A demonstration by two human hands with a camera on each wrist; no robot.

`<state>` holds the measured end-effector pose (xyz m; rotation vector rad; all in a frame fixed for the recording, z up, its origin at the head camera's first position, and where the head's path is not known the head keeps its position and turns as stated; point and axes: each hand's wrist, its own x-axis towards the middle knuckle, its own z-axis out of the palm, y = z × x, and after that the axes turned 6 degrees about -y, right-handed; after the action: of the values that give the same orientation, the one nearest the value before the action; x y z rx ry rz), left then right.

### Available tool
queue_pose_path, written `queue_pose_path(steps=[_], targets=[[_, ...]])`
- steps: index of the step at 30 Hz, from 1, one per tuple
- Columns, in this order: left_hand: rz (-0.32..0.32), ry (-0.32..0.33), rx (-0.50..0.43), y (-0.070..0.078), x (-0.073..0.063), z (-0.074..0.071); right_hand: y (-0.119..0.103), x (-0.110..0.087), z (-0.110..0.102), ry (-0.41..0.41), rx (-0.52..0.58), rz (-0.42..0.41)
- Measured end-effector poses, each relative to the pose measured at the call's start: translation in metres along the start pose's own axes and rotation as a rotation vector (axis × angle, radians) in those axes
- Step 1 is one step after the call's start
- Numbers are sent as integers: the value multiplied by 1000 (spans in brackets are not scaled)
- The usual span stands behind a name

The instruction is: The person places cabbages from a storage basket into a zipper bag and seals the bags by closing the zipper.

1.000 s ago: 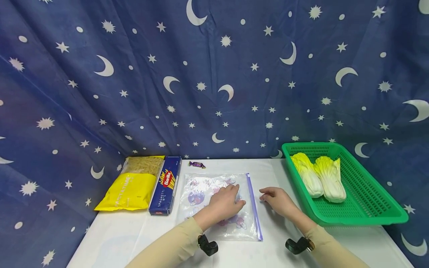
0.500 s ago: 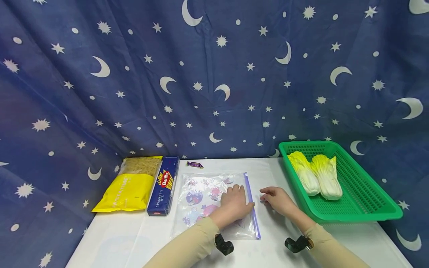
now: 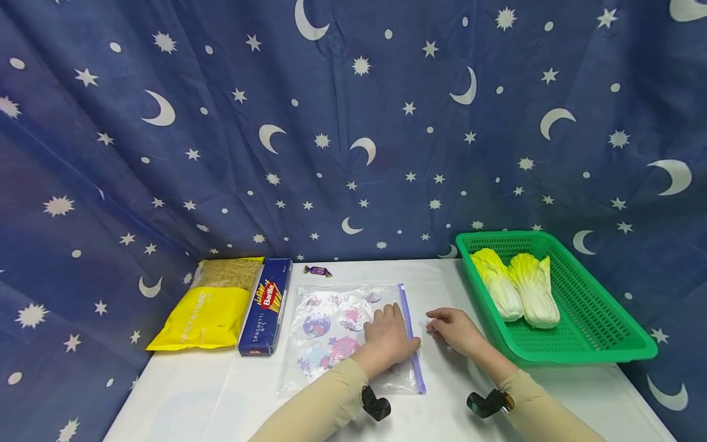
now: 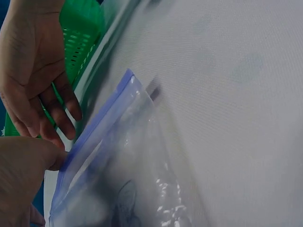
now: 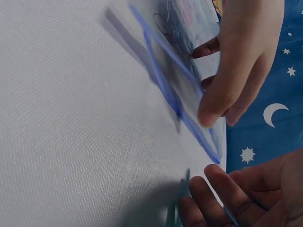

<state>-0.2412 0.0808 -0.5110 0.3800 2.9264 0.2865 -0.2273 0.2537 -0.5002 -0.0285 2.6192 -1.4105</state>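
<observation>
1. Vs 1 s ago: L hand [image 3: 386,337] has slid R across the zip bag [image 3: 331,325]; its thumb, then short of the purple zip strip [image 3: 418,371], is now at it. R hand [image 3: 455,331] has barely shifted; zip bag, basket & packs stay put.
2. L hand: fingers spread loosely over the upper film, thumb touching the strip (L wrist view); can't tell if it pinches.
3. R hand: fingers loosely curved, nothing held, just beside the strip, betw. zip bag & basket.
4. Zip bag lies mid-way betw. L & R edges of the white surface [image 3: 182,380], set in from its far edge.
5. Material: clear, glossy, crinkled plastic w/ pink/purple/blue prints, squarish; lips look parted at the strip (R wrist view). Surface has a fine woven texture.
6. Strip side faces the surface's R edge; strip runs far-to-front, front end slanting R. Sides look near equal, so long axis can't be told.
7. Far L corner: pillow-shaped yellow pasta pack [image 3: 215,316], beside it a slim blue spaghetti box [image 3: 266,313]. Nr far edge: purple twist-wrapped candy [image 3: 317,271].
8. Nr R edge: perforated green basket [image 3: 591,356] w/ 2 cabbages [image 3: 533,291], leafy yellow ends twd far edge.
</observation>
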Motion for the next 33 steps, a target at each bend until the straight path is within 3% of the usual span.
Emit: queue_pose_path(steps=[11, 16, 23, 33], targets=[[95, -46, -246, -23, -10, -20, -2, 5, 9, -25, -1, -72], [152, -23, -382, -33, -15, -21, -6, 7, 17, -46, 69, -79], [202, 23, -509, -48, -19, -17, -12, 12, 30, -44, 82, -76], [227, -5, -630, -62, -21, -21, -22, 19, 41, -38, 176, -74]])
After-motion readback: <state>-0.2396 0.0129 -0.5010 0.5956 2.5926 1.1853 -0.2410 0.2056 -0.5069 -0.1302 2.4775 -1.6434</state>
